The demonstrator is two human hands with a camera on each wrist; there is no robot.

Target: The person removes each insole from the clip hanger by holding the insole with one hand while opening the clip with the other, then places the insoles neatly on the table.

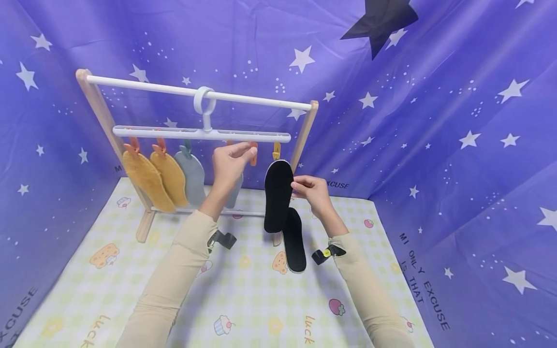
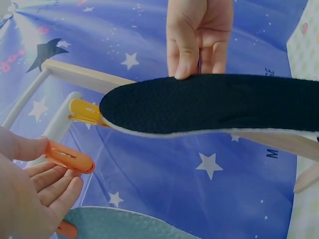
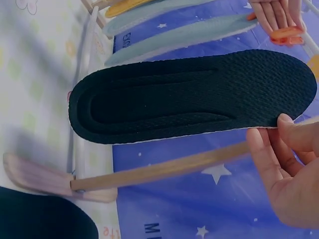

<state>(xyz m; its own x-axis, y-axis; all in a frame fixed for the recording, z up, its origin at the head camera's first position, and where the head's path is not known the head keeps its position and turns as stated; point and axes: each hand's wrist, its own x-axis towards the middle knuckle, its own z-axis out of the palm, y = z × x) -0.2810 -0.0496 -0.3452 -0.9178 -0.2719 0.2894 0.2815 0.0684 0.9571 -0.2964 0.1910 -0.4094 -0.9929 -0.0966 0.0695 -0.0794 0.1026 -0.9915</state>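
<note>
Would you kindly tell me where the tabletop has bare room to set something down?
The patterned cloth is bare between the left sleeve and right sleeve, on the near side of the lower black insole; also left of the left sleeve, out to the curtain. It is crowded at the rack, with the hanging insoles, left hand and right hand.

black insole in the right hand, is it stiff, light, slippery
The black insole is probably fairly stiff: it looks flat while the right hand pinches one edge. Its thin edge suggests lightness; the textured surface likely resists slipping.

Tablecloth (image 1: 256,295) "luck" (image 1: 309,330), backdrop (image 1: 474,188) apparently "EXCUSE" (image 1: 436,306)
</note>
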